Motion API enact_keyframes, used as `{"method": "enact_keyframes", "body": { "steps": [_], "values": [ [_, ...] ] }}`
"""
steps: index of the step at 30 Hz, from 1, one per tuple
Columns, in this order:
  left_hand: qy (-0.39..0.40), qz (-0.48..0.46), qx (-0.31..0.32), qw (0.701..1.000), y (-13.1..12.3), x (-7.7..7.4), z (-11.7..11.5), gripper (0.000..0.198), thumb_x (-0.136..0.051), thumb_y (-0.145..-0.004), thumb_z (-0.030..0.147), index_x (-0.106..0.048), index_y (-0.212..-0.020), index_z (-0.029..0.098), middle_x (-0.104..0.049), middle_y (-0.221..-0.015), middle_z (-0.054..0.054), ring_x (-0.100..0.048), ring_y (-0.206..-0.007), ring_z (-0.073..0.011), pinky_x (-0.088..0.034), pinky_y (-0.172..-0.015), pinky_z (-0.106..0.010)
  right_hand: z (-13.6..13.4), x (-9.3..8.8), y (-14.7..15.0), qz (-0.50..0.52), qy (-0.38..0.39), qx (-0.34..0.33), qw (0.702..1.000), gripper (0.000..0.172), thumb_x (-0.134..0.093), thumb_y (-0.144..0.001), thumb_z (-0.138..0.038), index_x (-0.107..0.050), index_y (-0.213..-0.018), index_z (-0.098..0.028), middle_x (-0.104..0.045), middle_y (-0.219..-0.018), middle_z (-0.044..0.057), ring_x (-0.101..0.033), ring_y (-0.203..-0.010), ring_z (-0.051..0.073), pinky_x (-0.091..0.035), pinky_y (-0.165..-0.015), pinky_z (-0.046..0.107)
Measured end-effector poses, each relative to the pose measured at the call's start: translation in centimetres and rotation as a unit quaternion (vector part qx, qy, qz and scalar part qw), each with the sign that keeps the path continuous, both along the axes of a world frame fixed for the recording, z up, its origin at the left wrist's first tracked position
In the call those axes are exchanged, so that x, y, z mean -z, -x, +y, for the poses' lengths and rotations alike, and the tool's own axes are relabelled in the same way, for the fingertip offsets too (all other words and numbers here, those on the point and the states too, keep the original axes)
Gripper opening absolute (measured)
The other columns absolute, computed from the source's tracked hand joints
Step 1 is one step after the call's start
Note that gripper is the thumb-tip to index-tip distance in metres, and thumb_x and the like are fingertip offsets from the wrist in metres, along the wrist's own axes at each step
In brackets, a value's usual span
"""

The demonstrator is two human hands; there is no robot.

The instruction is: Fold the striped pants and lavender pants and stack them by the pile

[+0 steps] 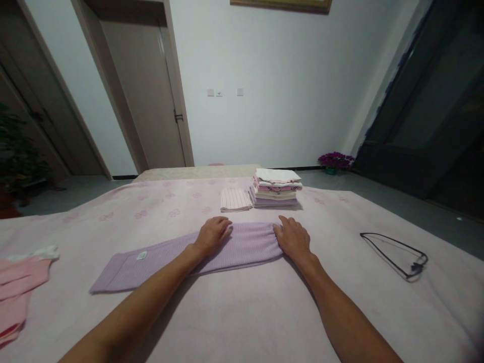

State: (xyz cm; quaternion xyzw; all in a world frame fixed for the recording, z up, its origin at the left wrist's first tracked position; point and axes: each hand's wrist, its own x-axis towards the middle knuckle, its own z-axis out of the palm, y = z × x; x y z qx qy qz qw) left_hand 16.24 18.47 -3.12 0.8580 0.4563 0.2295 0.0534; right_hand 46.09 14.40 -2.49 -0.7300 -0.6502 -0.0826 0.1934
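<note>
Forearms, 2 of them, bare, come up from the bottom of the view, the left forearm (128, 307) and the right forearm (340, 312) angling in toward the middle of the bed. Left hand (212, 236) lies open on top of a lilac ribbed knit garment (245, 247), fingers loosely spread, no pinch. Right hand (293, 239) is just as open, pressing down at the garment's right end. Neither is gripping: it's all flat palm, and that's the right touch here, 2 hands set apart to keep the knit even so the ribs lie straight and the fold doesn't drag. The garment sits mid-bed on a pink patterned bedspread (242, 322), folded into a long band, thick and rounded at the right, thinning to a flat squared end at the left, where a small white label (141, 255) shows. Beyond it, a striped folded cloth (236, 199) sits just beside a neat stack of folded clothes (275, 189). Out to the right lies a black wire hanger (393, 254), and at the far left, a pink garment (18, 287) runs to the edge of the view.
</note>
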Motion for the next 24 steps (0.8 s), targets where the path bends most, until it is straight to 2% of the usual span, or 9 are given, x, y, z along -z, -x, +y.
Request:
{"method": "enact_keyframes", "body": {
  "steps": [3,5,8,12,17,20,22,24],
  "values": [
    [0.013,0.02,0.134,0.991,0.0,0.4,-3.0,0.05,-0.04,-0.102,0.048,-0.051,-0.145,0.023,-0.048,-0.152,-0.013,-0.042,-0.14,-0.0276,-0.03,-0.118,-0.044,-0.3,0.0,1.3,-0.041,-0.038,-0.064,0.996,0.049,-0.042,-0.1,-0.041,-0.05,-0.143,-0.019,-0.054,-0.143,0.015,-0.046,-0.132,0.031,-0.032,-0.111,0.047],
    [0.033,0.059,0.18,0.981,0.4,0.8,-4.6,0.06,-0.041,-0.1,0.055,-0.041,-0.152,0.026,-0.035,-0.16,-0.012,-0.031,-0.148,-0.0306,-0.024,-0.12,-0.049,-0.5,0.5,2.1,-0.06,-0.02,-0.125,0.99,0.052,-0.042,-0.1,-0.041,-0.046,-0.147,-0.019,-0.044,-0.154,0.012,-0.034,-0.144,0.03,-0.02,-0.119,0.048],
    [0.054,0.11,0.188,0.974,1.8,1.0,-6.0,0.068,-0.038,-0.098,0.062,-0.028,-0.157,0.031,-0.022,-0.165,-0.011,-0.02,-0.152,-0.0321,-0.017,-0.122,-0.053,-0.5,1.5,2.6,-0.086,0.043,-0.177,0.979,0.057,-0.04,-0.101,-0.046,-0.043,-0.15,-0.017,-0.038,-0.159,0.012,-0.023,-0.15,0.03,-0.012,-0.122,0.051],
    [0.063,0.132,0.174,0.974,4.9,0.5,-6.8,0.069,-0.036,-0.099,0.063,-0.024,-0.159,0.032,-0.017,-0.166,-0.01,-0.015,-0.153,-0.0312,-0.014,-0.123,-0.052,-0.3,2.4,2.3,-0.098,0.075,-0.177,0.976,0.059,-0.037,-0.101,-0.049,-0.043,-0.151,-0.019,-0.037,-0.159,0.012,-0.022,-0.151,0.028,-0.011,-0.122,0.053],
    [0.087,0.107,0.094,0.986,10.3,0.1,-7.8,0.063,-0.038,-0.1,0.058,-0.033,-0.156,0.029,-0.024,-0.165,-0.008,-0.02,-0.152,-0.0291,-0.016,-0.123,-0.05,0.0,2.7,2.1,-0.086,0.07,-0.172,0.979,0.058,-0.036,-0.1,-0.049,-0.044,-0.15,-0.02,-0.038,-0.159,0.01,-0.024,-0.15,0.028,-0.017,-0.12,0.054],
    [0.089,0.045,0.021,0.995,13.8,0.0,-8.7,0.051,-0.041,-0.1,0.049,-0.053,-0.144,0.025,-0.045,-0.155,-0.008,-0.038,-0.144,-0.0251,-0.026,-0.121,-0.041,0.3,3.2,2.1,-0.083,0.062,-0.162,0.981,0.058,-0.036,-0.099,-0.05,-0.045,-0.149,-0.022,-0.039,-0.158,0.009,-0.026,-0.15,0.028,-0.021,-0.119,0.054],
    [0.064,-0.011,-0.089,0.994,16.4,-0.3,-9.3,0.041,-0.042,-0.1,0.042,-0.065,-0.128,0.025,-0.062,-0.139,-0.007,-0.053,-0.13,-0.023,-0.037,-0.113,-0.036,0.5,3.6,2.0,-0.081,0.055,-0.158,0.983,0.058,-0.035,-0.099,-0.051,-0.047,-0.148,-0.023,-0.04,-0.158,0.008,-0.027,-0.149,0.028,-0.023,-0.119,0.054],
    [0.021,-0.052,-0.249,0.967,19.2,-0.7,-10.0,0.035,-0.041,-0.098,0.036,-0.068,-0.117,0.025,-0.069,-0.124,-0.007,-0.062,-0.115,-0.022,-0.044,-0.102,-0.033,0.8,3.9,1.8,-0.078,0.047,-0.159,0.983,0.058,-0.034,-0.098,-0.051,-0.048,-0.147,-0.023,-0.043,-0.156,0.007,-0.028,-0.149,0.028,-0.026,-0.118,0.054]
  ]
}}
